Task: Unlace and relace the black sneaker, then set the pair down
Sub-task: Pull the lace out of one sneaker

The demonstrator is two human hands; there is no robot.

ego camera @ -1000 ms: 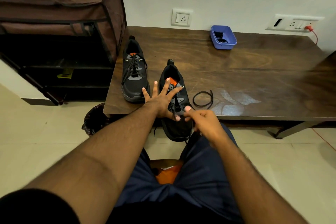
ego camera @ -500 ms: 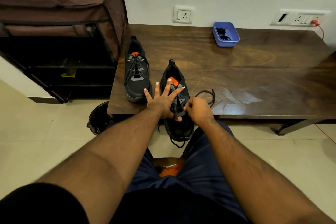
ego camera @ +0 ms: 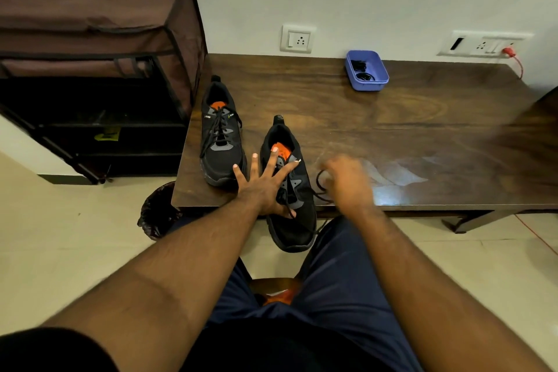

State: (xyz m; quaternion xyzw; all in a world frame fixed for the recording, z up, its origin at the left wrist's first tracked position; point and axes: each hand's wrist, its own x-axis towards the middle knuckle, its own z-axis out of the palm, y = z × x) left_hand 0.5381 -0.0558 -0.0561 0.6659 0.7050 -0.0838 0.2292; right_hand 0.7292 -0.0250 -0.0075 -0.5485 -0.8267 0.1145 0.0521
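The left hand presses spread, straight fingers on the near sneaker, whose toe overhangs the table edge; the blurred right hand is at the lace, its grip unclear; the laced sneaker stands just left

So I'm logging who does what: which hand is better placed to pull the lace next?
Probably the right hand: it is at the loose lace beside the near sneaker. The left hand is spread flat on that sneaker, steadying it.

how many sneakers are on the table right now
2. A laced sneaker stands at the table's left end; an unlaced sneaker to its right overhangs the front edge under the left hand. None seem hidden.
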